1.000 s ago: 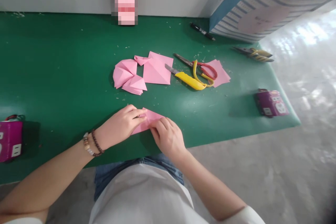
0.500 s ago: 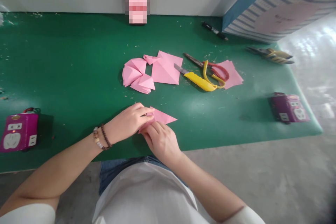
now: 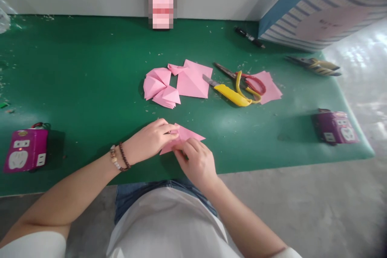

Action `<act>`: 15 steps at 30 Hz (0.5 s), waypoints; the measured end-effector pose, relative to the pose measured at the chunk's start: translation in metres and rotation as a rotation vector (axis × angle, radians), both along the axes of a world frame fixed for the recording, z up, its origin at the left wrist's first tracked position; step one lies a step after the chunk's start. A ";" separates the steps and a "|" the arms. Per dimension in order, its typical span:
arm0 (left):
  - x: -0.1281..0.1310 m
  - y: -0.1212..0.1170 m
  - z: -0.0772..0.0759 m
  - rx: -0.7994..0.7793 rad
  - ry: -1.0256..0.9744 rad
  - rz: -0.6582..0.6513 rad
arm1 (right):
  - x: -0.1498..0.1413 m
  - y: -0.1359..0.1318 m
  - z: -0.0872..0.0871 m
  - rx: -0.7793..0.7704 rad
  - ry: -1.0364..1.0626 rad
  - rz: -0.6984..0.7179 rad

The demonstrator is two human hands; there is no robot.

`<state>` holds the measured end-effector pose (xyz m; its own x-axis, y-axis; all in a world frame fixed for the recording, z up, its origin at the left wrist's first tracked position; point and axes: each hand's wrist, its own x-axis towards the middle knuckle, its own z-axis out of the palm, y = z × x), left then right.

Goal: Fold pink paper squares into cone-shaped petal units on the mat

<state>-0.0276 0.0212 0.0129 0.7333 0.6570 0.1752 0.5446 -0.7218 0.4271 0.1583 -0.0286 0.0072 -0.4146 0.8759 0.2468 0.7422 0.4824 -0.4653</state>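
Observation:
A folded triangle of pink origami paper (image 3: 190, 133) lies on the green table near its front edge, with one point toward the right. My left hand (image 3: 155, 139), wearing two bead bracelets, holds the paper's upper left part under its fingers. On the lower edge, the curled fingers of my right hand (image 3: 196, 159) pinch and press the paper. Fingers cover part of the folds. Beyond my hands lie several folded pink pieces (image 3: 157, 82), fanned out beside a pink square sheet (image 3: 195, 80).
A yellow utility knife (image 3: 231, 94) rests with its blade tip on the square. Behind it, scissors (image 3: 238, 74) partly cover more pink sheets (image 3: 270, 88). Pliers (image 3: 317, 64), a pen (image 3: 249, 37) and a striped box (image 3: 302, 12) are at the right; purple socket boxes (image 3: 28, 149) flank the table.
My right hand has slid a little to the right along the paper, uncovering its lower left corner. My left hand keeps its place on the paper. The view has shifted slightly.

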 end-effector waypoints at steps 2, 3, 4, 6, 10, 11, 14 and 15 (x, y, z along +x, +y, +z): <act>0.000 0.000 0.001 -0.016 -0.013 0.006 | -0.003 -0.002 -0.002 -0.001 -0.020 0.025; 0.000 0.000 0.001 -0.028 -0.022 0.008 | -0.007 -0.003 -0.004 -0.008 -0.009 0.051; 0.000 0.000 0.001 -0.040 -0.029 0.009 | -0.011 -0.005 -0.005 -0.015 0.013 0.078; 0.000 -0.001 0.000 -0.048 -0.034 0.007 | -0.014 -0.006 -0.004 -0.033 0.087 0.130; -0.002 0.000 -0.003 0.000 -0.047 -0.013 | 0.013 0.007 0.003 0.020 0.160 0.030; -0.002 0.000 -0.004 0.010 -0.050 -0.017 | 0.024 0.012 0.005 0.056 0.115 -0.036; -0.002 0.001 -0.003 0.045 -0.055 -0.026 | 0.054 0.023 0.004 0.056 -0.038 -0.115; -0.002 0.001 -0.002 0.057 -0.062 -0.030 | 0.060 0.024 0.003 0.041 -0.054 -0.117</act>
<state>-0.0295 0.0223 0.0104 0.7389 0.6227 0.2574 0.4964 -0.7614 0.4169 0.2180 -0.0049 0.0103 -0.3237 0.9087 0.2637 0.8179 0.4088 -0.4049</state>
